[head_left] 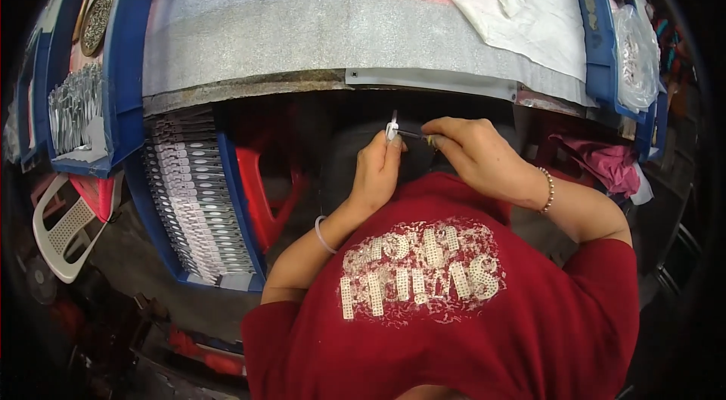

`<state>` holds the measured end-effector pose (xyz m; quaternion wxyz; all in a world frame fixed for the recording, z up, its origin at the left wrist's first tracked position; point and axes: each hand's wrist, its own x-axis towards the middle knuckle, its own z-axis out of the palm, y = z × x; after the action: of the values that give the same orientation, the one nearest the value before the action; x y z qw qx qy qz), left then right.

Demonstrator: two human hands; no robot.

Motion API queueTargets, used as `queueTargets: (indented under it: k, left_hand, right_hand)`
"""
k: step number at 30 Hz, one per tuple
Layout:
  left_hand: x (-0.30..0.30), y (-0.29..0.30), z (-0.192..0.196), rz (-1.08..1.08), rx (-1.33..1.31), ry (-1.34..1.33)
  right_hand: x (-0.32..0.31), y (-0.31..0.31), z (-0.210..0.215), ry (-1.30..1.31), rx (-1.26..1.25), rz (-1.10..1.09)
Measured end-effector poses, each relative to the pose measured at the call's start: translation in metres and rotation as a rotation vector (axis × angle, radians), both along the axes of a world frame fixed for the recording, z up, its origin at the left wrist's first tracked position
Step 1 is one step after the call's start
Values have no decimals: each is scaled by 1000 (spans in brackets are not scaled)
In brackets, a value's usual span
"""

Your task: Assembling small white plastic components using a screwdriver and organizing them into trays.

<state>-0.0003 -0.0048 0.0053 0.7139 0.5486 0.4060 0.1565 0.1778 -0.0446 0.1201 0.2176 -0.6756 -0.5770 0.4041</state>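
Clear of table edge (302, 81), hands (376, 173) (484, 154), white piece (392, 130)

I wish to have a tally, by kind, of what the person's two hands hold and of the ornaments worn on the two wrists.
Small white piece, in the left hand: 1
Slim tool, in the right hand: 1
Pale bangle: 1
Beaded bracelet: 1
Total: 4
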Motion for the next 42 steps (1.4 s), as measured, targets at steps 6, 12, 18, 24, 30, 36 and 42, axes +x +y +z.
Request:
queueTargets:
  k: [6, 12, 18, 24, 30, 36, 42]
  left_hand:
    - [7, 2, 0, -10, 278, 42]
    - [8, 3, -4, -23, 352, 58]
    - [5, 3, -7, -12, 328, 102]
    - [2, 2, -9, -37, 391, 101]
    - [4, 5, -3, -42, 278, 40]
    - [5, 5, -12, -12, 393, 101]
    - [3, 6, -8, -49, 422, 151]
  right_hand:
    - [-9, 7, -3, -684, 302, 625]
    - [5, 30, 3, -764, 414, 894]
    - [4, 30, -10, -493, 130, 592]
    - [2, 30, -13, -160, -214, 193]
    - [-11, 44, 7, -650, -6, 889]
    - [0, 41, -10, -453, -138, 557]
    - [-5, 27, -24, -209, -166, 196]
